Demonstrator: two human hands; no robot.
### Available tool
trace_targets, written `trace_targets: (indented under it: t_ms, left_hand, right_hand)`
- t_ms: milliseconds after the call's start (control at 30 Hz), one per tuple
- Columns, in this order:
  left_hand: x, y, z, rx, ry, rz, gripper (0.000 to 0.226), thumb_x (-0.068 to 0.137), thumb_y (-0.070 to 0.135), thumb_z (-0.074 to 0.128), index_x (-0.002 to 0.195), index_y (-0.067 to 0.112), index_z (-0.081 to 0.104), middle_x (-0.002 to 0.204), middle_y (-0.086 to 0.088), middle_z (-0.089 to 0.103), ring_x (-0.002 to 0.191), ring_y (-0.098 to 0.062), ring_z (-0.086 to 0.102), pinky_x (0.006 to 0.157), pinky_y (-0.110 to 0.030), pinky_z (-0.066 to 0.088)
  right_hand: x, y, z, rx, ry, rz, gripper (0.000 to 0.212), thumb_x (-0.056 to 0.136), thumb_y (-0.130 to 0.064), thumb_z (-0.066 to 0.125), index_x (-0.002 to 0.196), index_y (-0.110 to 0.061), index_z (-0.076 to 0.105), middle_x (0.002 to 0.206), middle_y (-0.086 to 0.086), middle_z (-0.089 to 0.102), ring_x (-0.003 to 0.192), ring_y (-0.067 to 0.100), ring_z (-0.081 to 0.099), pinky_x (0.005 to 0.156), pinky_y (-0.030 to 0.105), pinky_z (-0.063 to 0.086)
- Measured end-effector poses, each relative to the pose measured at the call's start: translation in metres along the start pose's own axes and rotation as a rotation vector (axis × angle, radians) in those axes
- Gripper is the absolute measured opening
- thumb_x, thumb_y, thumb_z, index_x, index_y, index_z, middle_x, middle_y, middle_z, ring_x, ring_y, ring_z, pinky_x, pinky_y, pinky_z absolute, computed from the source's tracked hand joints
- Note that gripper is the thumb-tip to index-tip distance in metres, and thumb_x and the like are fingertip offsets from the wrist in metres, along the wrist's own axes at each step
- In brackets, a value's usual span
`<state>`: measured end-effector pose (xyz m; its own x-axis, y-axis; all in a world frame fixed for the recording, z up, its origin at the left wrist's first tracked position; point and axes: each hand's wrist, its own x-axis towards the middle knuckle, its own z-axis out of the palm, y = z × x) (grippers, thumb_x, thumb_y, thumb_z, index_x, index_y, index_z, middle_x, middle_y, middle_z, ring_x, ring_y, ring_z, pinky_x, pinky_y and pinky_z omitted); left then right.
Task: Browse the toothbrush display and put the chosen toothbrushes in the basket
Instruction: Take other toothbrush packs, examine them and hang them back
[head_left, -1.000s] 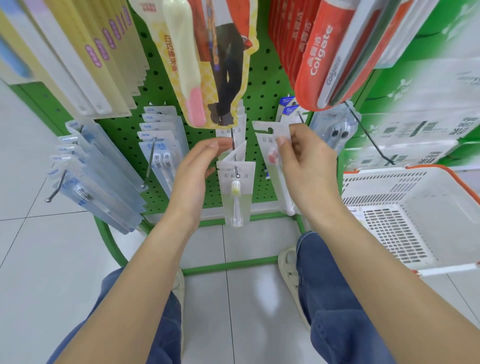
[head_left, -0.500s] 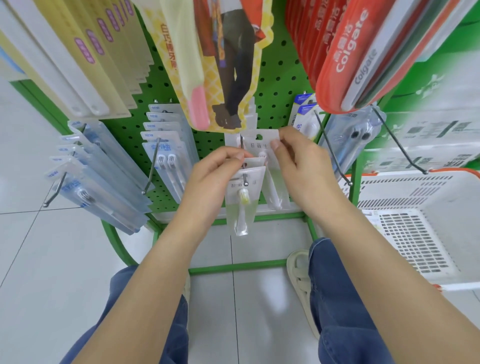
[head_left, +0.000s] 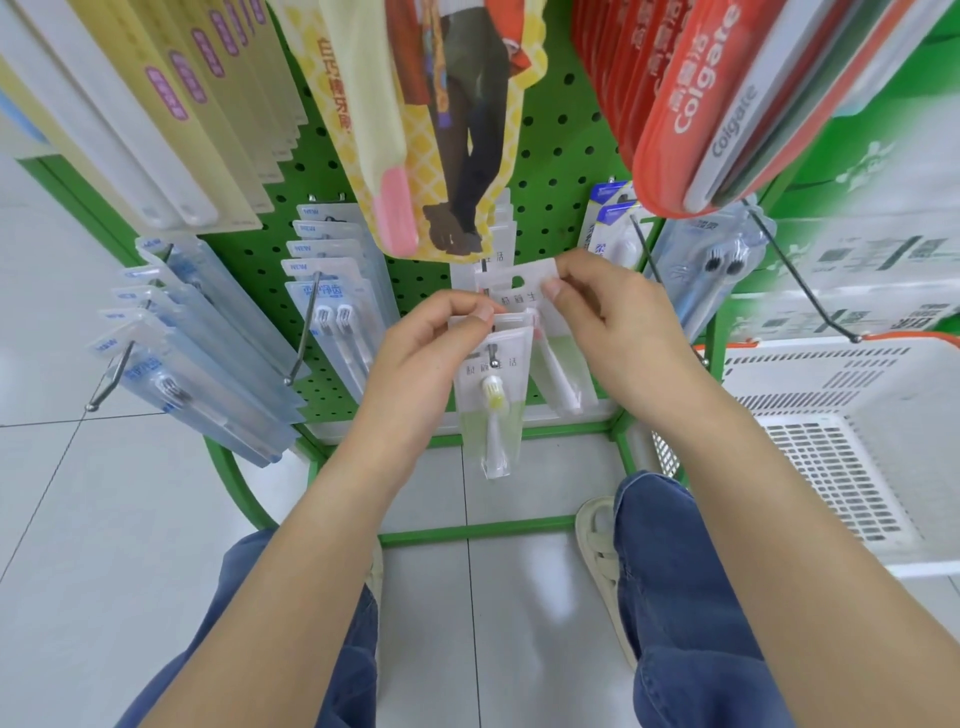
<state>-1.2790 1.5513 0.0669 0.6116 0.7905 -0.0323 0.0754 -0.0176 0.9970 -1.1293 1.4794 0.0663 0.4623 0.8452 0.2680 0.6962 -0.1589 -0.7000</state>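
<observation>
**Both hands on packs at the centre hook of the toothbrush display**

At the far left, clear blue-tinted toothbrush packs (head_left: 208, 374) hang in a fanned stack on a metal hook, with long pale yellow packs (head_left: 171, 104) above them. Next to the right, on the green pegboard (head_left: 550, 171), a second row of clear twin-brush packs (head_left: 332, 296) hangs on its own hook.

In the middle, the left hand (head_left: 431, 364) has thumb and forefinger curled onto the top edge of a clear pack with a yellow-bristled brush head (head_left: 493, 410), which hangs on the centre hook (head_left: 492, 358). Just behind and above it, the right hand (head_left: 618, 332) pinches the upper right corner of a white-carded pack with a pink-tipped brush (head_left: 519, 291), its hang hole close to the hook's shaft; whether it sits on the hook cannot be told. A large yellow cartoon pack (head_left: 415, 124) dangles above both hands.

Further right hang red Colgate packs (head_left: 691, 104) and a clear pack with googly eyes (head_left: 717, 270). At the far right stands the white basket (head_left: 841, 467) with an orange rim, on the tiled floor (head_left: 78, 519) beside the rack; no toothbrush shows in the visible part of it.
</observation>
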Motion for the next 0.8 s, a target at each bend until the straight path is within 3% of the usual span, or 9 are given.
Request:
trace_targets:
  t_ms: [133, 233, 300, 367, 500, 600, 667, 733, 800]
  left_hand:
    - [-0.001, 0.000, 0.002, -0.026, 0.095, 0.006, 0.010, 0.095, 0.014, 0.056, 0.088, 0.021, 0.059, 0.085, 0.014, 0.064, 0.082, 0.002, 0.061, 0.078, -0.012, 0.046]
    - [0.000, -0.002, 0.002, -0.011, 0.229, -0.020, 0.007, 0.096, 0.022, 0.056, 0.089, 0.022, 0.053, 0.086, 0.009, 0.062, 0.084, -0.003, 0.062, 0.088, -0.024, 0.050]
    - [0.002, -0.002, 0.001, -0.020, 0.274, -0.027, 0.004, 0.096, 0.023, 0.055, 0.093, 0.022, 0.053, 0.089, 0.005, 0.062, 0.087, -0.009, 0.061, 0.093, -0.032, 0.050]
    - [0.002, -0.001, 0.000, -0.024, 0.284, -0.019, 0.005, 0.097, 0.021, 0.054, 0.102, 0.022, 0.054, 0.088, 0.007, 0.062, 0.088, -0.009, 0.061, 0.093, -0.031, 0.050]
    - [0.000, -0.002, 0.000, 0.036, 0.228, 0.014, 0.016, 0.099, 0.023, 0.051, 0.110, 0.031, 0.060, 0.099, 0.007, 0.065, 0.094, -0.004, 0.063, 0.091, -0.024, 0.049]
    - [-0.001, -0.002, 0.001, 0.099, 0.202, 0.054, 0.019, 0.099, 0.023, 0.051, 0.109, 0.033, 0.063, 0.102, 0.009, 0.066, 0.092, 0.001, 0.061, 0.085, -0.017, 0.047]
    - [-0.001, -0.002, 0.001, 0.108, 0.197, 0.066, 0.019, 0.099, 0.023, 0.051, 0.109, 0.034, 0.063, 0.104, 0.007, 0.067, 0.093, -0.001, 0.062, 0.086, -0.017, 0.047]
    - [-0.002, -0.003, 0.002, 0.107, 0.190, 0.080, 0.020, 0.100, 0.022, 0.051, 0.109, 0.036, 0.062, 0.105, 0.002, 0.068, 0.096, -0.006, 0.062, 0.088, -0.019, 0.047]
    - [-0.003, -0.004, 0.002, 0.114, 0.185, 0.096, 0.022, 0.100, 0.021, 0.050, 0.111, 0.036, 0.062, 0.103, 0.002, 0.068, 0.090, -0.002, 0.061, 0.084, -0.013, 0.045]
  right_hand:
    - [0.002, -0.001, 0.006, 0.056, -0.074, -0.005, 0.018, 0.100, -0.018, 0.048, 0.089, -0.011, 0.060, 0.055, -0.007, 0.039, 0.052, 0.004, 0.039, 0.051, 0.019, 0.027]
    - [0.005, 0.001, 0.007, 0.109, -0.145, -0.004, 0.021, 0.101, -0.020, 0.048, 0.080, -0.024, 0.054, 0.056, -0.007, 0.041, 0.055, 0.005, 0.037, 0.056, 0.024, 0.030]
    - [0.008, 0.004, 0.008, 0.137, -0.172, -0.009, 0.018, 0.100, -0.022, 0.048, 0.087, -0.017, 0.059, 0.065, 0.002, 0.054, 0.063, 0.017, 0.046, 0.062, 0.033, 0.038]
    - [0.010, 0.007, 0.011, 0.140, -0.190, -0.017, 0.020, 0.100, -0.024, 0.048, 0.095, -0.009, 0.062, 0.081, 0.017, 0.062, 0.077, 0.034, 0.055, 0.069, 0.040, 0.046]
    - [0.011, 0.008, 0.013, 0.123, -0.230, -0.018, 0.024, 0.099, -0.023, 0.047, 0.096, -0.003, 0.061, 0.085, 0.024, 0.061, 0.074, 0.035, 0.053, 0.067, 0.042, 0.045]
    - [0.013, 0.009, 0.008, 0.197, -0.290, 0.047, 0.021, 0.098, -0.013, 0.047, 0.096, -0.017, 0.067, 0.094, 0.013, 0.068, 0.089, 0.026, 0.063, 0.085, 0.044, 0.049]
    - [0.016, 0.006, 0.003, 0.290, -0.263, 0.125, 0.041, 0.093, 0.006, 0.043, 0.108, -0.026, 0.064, 0.108, -0.001, 0.068, 0.108, 0.013, 0.061, 0.101, 0.033, 0.046]
    - [0.021, 0.001, 0.003, 0.332, -0.153, 0.150, 0.050, 0.092, 0.011, 0.038, 0.124, -0.021, 0.059, 0.110, -0.008, 0.061, 0.112, 0.007, 0.055, 0.104, 0.026, 0.042]
    - [0.027, -0.003, 0.010, 0.355, -0.040, 0.153, 0.046, 0.095, 0.005, 0.037, 0.132, -0.017, 0.055, 0.110, -0.013, 0.058, 0.111, 0.003, 0.053, 0.102, 0.019, 0.041]
